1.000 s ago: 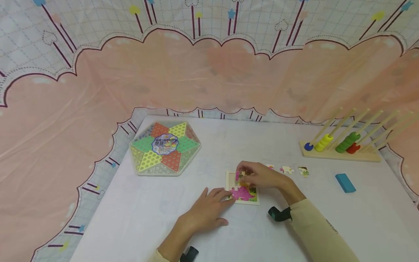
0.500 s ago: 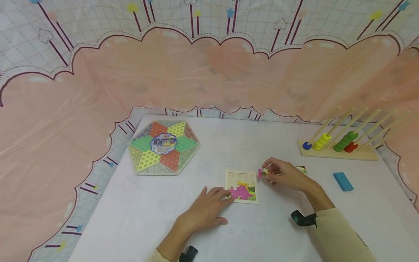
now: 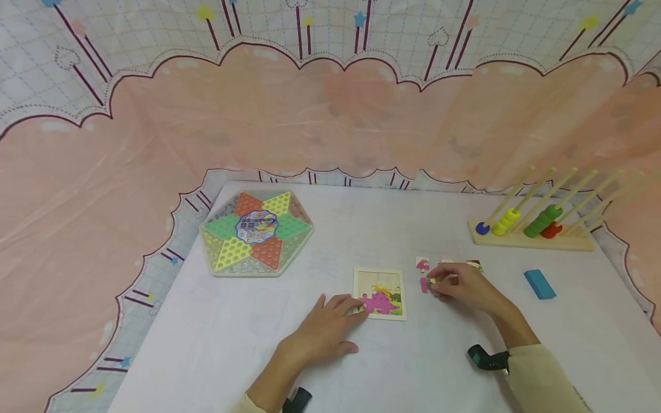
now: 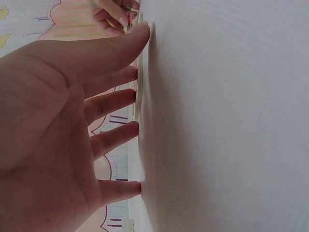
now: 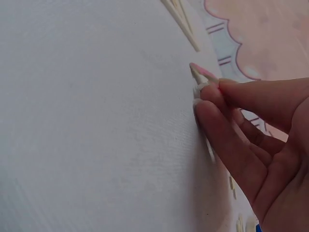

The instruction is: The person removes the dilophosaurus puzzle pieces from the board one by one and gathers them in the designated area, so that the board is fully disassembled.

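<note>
A small jigsaw puzzle tray [image 3: 365,279] with a pale wooden frame lies on the white table; joined pieces in its lower part form a pink dinosaur [image 3: 380,303], and its upper part shows bare wood. My left hand [image 3: 320,330] lies spread with straight fingers, fingertips at the tray's left side; in the left wrist view the left hand [image 4: 53,116] has its fingertips down at table and frame. To the right of the tray, my right hand [image 3: 470,287] pinches a pink and green puzzle piece [image 3: 424,285] between thumb and fingers, close over the table. That puzzle piece [image 5: 203,72] shows edge-on in the right wrist view.
Loose puzzle pieces [image 3: 422,264] lie behind the right hand, partly covered by it. A blue block [image 3: 540,284] sits further right. At the back right stands a wooden peg rack [image 3: 532,243] with coloured beads. A hexagonal Chinese checkers set [image 3: 256,232] lies at the left.
My right hand has lifted the piece away from the tray and carried it right, down to the table beside the loose pieces. The left hand has stayed at the tray.
</note>
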Tool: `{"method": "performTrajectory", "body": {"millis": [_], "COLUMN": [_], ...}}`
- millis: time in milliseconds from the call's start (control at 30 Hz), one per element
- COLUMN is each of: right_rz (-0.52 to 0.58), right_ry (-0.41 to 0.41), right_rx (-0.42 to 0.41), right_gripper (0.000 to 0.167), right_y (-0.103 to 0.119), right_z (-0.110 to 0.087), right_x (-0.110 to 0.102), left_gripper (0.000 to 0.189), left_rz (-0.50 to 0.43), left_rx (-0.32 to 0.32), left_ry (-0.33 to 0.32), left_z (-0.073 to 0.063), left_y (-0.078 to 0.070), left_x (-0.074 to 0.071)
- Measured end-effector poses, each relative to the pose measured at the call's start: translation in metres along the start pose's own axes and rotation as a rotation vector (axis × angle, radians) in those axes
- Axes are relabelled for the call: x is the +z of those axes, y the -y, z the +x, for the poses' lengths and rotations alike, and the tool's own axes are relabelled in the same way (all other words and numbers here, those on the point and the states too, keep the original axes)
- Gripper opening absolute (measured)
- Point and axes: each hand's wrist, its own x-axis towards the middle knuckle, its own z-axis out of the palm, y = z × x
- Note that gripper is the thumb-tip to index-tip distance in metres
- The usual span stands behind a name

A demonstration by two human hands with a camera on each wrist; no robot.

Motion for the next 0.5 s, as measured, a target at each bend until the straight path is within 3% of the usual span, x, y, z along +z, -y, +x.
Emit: {"method": "performTrajectory", "body": {"millis": [300,500], "right_rz": [0.039,-0.022], "right_ry": [-0.024,-0.067], "right_rx": [0.047,0.06], "right_gripper": [0.025,0.024], "right_y": [0.0048,0.0076], "right_z": [0.0018,0.0014], "right_x": [0.0074,0.0096], "left_gripper": [0.064,0.064], "left_rz": [0.002,0.011], "left_rx": [-0.002,0.001], "left_ry": [-0.003,-0.005], "left_z": [0.0,0.0003], "left_y": [0.0002,-0.0001], "left_x": [0.0002,-0.0002]}}
